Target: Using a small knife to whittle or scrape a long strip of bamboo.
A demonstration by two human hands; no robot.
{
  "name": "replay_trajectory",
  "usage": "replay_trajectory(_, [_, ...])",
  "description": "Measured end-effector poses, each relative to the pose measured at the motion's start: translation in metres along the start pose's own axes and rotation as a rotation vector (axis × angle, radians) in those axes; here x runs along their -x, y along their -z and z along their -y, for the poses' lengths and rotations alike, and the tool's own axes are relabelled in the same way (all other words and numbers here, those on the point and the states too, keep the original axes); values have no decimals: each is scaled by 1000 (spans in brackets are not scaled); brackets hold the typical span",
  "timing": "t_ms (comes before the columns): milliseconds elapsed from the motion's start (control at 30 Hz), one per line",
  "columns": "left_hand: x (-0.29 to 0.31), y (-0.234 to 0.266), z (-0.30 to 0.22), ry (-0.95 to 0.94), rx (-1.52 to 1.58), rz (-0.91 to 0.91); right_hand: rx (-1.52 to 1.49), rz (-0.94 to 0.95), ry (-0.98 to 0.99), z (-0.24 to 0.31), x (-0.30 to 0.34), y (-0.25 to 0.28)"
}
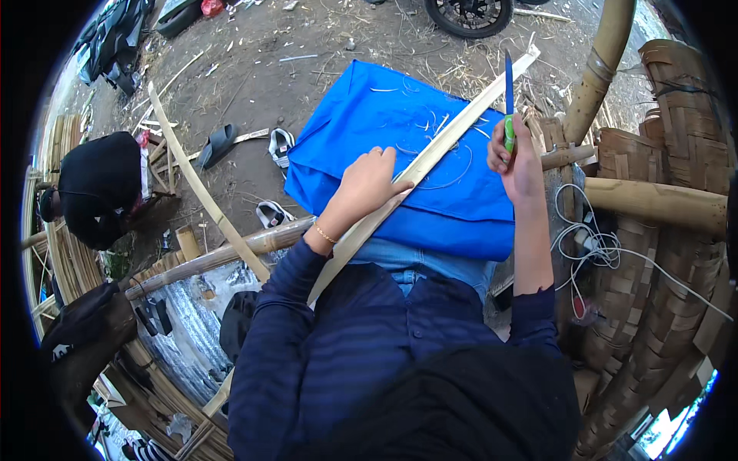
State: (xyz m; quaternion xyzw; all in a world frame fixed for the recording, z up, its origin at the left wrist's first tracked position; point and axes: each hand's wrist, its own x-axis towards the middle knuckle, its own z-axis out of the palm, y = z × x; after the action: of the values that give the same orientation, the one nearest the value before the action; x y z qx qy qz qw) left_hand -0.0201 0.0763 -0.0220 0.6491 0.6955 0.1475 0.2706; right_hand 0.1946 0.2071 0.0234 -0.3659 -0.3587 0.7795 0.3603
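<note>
My right hand (519, 157) is wrapped round the green handle of a knife (509, 86), whose long blade points away from me. A long pale bamboo strip (470, 117) runs slantwise across my lap, from beside my left arm to the far right. My left hand (364, 184) grips this strip near its middle, thumb along its surface; some of the fingers are partly hidden. Below the strip, a blue sheet (327, 131) covers my lap, with thin curled shavings (411, 154) on it. The blade is held beside the strip's far part; whether they touch I cannot tell.
A bamboo pole (661, 203) and woven panels (634, 307) stand close on my right, near a tangled white cable (603, 250). Another bamboo strip (196, 180) leans at left. Beyond it, a person in black (96, 188) bends down. Sandals (219, 146) and a wheel (469, 15) lie farther off.
</note>
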Motion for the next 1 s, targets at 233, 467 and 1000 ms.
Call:
replay_trajectory(233, [4,-27,6,52,158,133,282,-229,58,-49,71,13])
replay_trajectory(467, [-2,-35,35,215,578,255,428,175,28,-91,76,-48])
replay_trajectory(1000, [-14,-35,20,421,407,283,876,520,666,-130,77,-128])
